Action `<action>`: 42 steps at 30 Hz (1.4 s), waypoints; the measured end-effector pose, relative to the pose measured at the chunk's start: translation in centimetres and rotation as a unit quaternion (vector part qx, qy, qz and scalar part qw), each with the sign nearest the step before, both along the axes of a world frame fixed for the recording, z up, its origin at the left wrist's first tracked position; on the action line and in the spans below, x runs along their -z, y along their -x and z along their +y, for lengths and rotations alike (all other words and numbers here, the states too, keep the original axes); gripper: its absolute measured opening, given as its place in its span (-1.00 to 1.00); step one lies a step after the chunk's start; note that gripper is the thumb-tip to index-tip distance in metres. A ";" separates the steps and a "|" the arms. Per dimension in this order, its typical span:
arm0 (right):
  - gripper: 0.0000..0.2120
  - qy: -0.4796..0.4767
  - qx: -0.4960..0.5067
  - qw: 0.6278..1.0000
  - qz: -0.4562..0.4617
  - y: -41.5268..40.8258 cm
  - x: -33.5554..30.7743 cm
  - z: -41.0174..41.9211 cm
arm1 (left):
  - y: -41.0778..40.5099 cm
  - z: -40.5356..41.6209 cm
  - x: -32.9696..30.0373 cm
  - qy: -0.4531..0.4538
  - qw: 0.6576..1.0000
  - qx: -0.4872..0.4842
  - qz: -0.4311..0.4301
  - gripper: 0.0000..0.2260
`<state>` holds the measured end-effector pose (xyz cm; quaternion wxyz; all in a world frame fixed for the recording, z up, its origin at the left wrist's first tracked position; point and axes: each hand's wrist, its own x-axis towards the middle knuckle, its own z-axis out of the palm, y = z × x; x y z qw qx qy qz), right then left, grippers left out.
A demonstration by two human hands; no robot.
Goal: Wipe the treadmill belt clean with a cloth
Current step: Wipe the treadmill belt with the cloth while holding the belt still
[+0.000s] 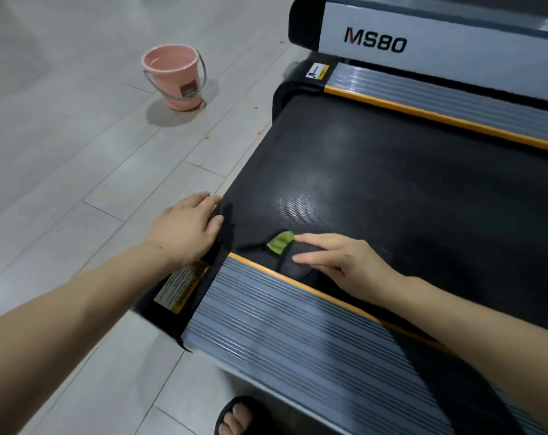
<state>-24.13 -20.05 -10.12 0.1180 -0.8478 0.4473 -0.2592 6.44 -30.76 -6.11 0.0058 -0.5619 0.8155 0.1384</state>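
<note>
Right hand (338, 262) lies flat on the treadmill belt (392, 189), fingers straight and slightly spread, pressing down a dark cloth (294, 266) near the belt's near edge, close to the rear corner. One small green patch (281, 242) of the cloth shows just beyond the fingertips; the rest is dark and hard to tell from the belt. Left hand (189, 226) rests on the treadmill's rear end cap, fingers straight and together, tips touching the belt's rear edge — holding nothing.

Belt is black, textured, with a dull sheen patch toward the middle. Grey ribbed side rail (282, 328) with an orange strip runs along the near edge; a matching far rail (448, 95) runs along the far edge. Yellow warning label (180, 285) sits on the near rear corner cap, just beside the left wrist. Second machine's housing marked MS80 (374, 42) stands past the far rail.

Floor (78, 167) is pale grey plank tile. Pink bucket (175, 76) with a grey handle stands upright on it, well apart from the treadmill's rear end. Few tiny red specks lie on the floor between bucket and treadmill. Sandalled foot (236, 416) shows at the bottom edge — on the floor beside the near rail.
</note>
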 end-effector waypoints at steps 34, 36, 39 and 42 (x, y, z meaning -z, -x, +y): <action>-0.72 0.061 -0.064 0.992 0.095 -10.3 -0.2 -11.6 | -4.7 0.6 1.4 0.006 0.999 -0.041 0.000 -0.53; -0.69 0.070 0.011 0.990 0.125 -9.3 -0.4 -15.8 | -4.5 0.8 1.6 0.005 0.999 -0.038 -0.005 -0.53; -0.75 0.014 0.210 0.972 0.101 -7.8 -1.2 -20.4 | -4.5 1.0 1.8 -0.001 0.999 -0.048 0.000 -0.54; -0.79 0.022 0.202 0.978 0.053 -9.2 -1.0 -18.5 | -4.7 0.8 1.9 -0.006 0.998 -0.061 0.008 -0.55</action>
